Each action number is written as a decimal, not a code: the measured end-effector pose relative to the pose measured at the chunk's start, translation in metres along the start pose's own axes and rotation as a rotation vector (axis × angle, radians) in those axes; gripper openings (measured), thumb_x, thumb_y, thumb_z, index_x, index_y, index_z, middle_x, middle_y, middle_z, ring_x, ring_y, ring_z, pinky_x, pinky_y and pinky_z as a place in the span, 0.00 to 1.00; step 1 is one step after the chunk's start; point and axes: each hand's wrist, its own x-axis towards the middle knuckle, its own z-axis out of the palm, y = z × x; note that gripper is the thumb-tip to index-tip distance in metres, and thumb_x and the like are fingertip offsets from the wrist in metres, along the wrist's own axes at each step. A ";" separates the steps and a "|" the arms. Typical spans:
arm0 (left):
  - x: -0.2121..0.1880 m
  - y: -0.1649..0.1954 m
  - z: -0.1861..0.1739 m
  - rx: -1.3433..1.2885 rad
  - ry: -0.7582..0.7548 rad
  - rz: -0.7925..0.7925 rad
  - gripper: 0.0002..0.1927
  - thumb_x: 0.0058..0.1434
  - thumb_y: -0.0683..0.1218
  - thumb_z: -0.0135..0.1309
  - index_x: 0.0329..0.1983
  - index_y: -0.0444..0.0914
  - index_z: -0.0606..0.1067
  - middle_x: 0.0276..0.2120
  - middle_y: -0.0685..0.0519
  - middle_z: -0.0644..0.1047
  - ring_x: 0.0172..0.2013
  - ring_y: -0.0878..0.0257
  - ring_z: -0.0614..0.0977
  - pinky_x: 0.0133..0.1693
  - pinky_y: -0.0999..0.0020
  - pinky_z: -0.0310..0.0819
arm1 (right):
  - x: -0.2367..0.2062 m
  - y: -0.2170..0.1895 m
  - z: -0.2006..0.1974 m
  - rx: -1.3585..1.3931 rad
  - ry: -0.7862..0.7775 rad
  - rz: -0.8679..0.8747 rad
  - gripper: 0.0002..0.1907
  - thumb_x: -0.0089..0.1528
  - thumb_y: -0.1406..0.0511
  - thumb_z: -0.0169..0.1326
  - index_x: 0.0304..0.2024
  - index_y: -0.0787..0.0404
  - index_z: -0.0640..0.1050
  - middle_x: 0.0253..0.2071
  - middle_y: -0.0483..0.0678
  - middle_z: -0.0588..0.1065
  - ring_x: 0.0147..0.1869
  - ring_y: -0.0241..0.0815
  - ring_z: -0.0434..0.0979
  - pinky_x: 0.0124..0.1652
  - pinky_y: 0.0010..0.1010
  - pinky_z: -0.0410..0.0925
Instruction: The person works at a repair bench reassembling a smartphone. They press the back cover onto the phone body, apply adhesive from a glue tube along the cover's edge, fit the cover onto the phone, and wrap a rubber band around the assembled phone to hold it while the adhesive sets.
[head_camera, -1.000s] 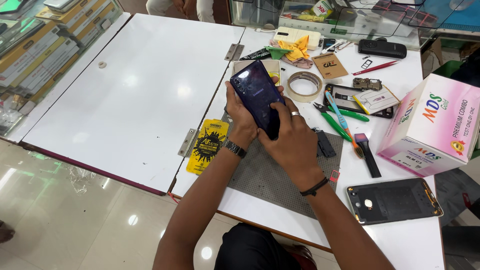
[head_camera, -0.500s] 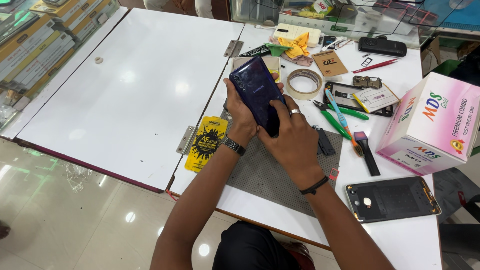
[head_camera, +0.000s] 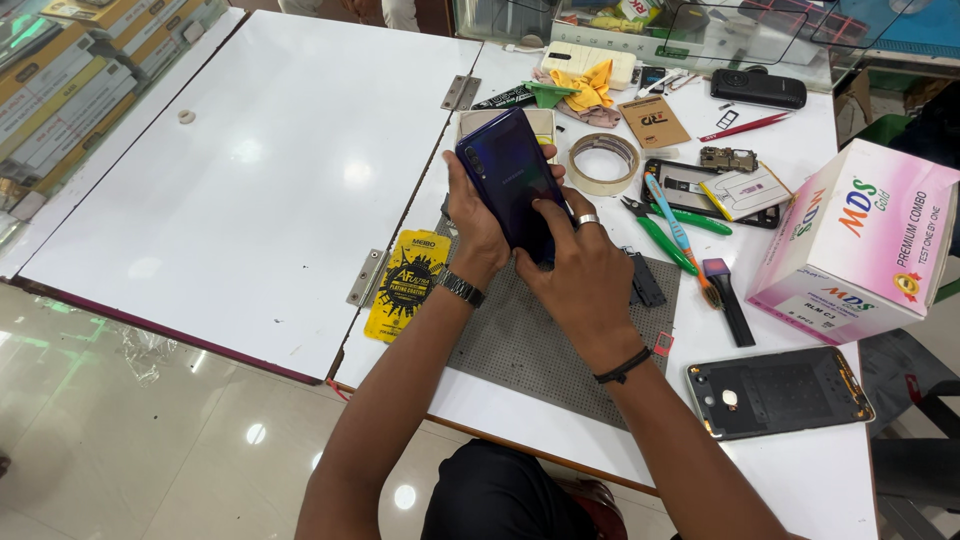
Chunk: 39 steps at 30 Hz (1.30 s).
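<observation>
I hold a dark blue smartphone (head_camera: 508, 176) back side up, tilted above a grey work mat (head_camera: 540, 350). My left hand (head_camera: 472, 222), a metal watch on its wrist, grips the phone's left edge from beneath. My right hand (head_camera: 576, 268), wearing a ring and a black wristband, holds the lower right part, thumb pressed on the back cover. The lower end of the phone is hidden by my fingers.
Around the mat lie a roll of tape (head_camera: 603, 163), green-handled pliers (head_camera: 665, 232), an opened phone body (head_camera: 700, 190), a loose black back cover (head_camera: 780, 392), a pink and white box (head_camera: 860, 245) and a yellow packet (head_camera: 408, 284). A white hinged flap (head_camera: 240, 170) spreads to the left.
Both hands keep the same grip on the phone. The view has shifted slightly; nothing on the table has moved.
</observation>
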 end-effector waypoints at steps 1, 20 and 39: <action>0.000 0.001 0.000 -0.014 -0.018 0.003 0.50 0.68 0.77 0.21 0.70 0.31 0.63 0.53 0.35 0.77 0.49 0.46 0.83 0.49 0.52 0.82 | 0.000 0.000 0.000 -0.004 0.007 -0.011 0.31 0.50 0.56 0.70 0.55 0.56 0.78 0.60 0.52 0.73 0.42 0.49 0.82 0.33 0.37 0.75; -0.003 0.003 0.017 0.431 0.000 0.033 0.39 0.70 0.67 0.41 0.59 0.25 0.69 0.47 0.35 0.81 0.44 0.50 0.86 0.45 0.56 0.86 | 0.018 0.030 -0.003 0.710 0.030 0.331 0.14 0.62 0.66 0.63 0.45 0.65 0.73 0.41 0.46 0.80 0.36 0.33 0.80 0.35 0.25 0.72; 0.000 0.010 -0.005 0.244 0.130 0.020 0.24 0.59 0.54 0.67 0.44 0.31 0.73 0.35 0.44 0.80 0.37 0.56 0.85 0.36 0.62 0.86 | 0.013 0.005 -0.024 0.720 0.062 0.088 0.18 0.60 0.64 0.67 0.51 0.62 0.81 0.33 0.46 0.76 0.28 0.32 0.73 0.29 0.24 0.68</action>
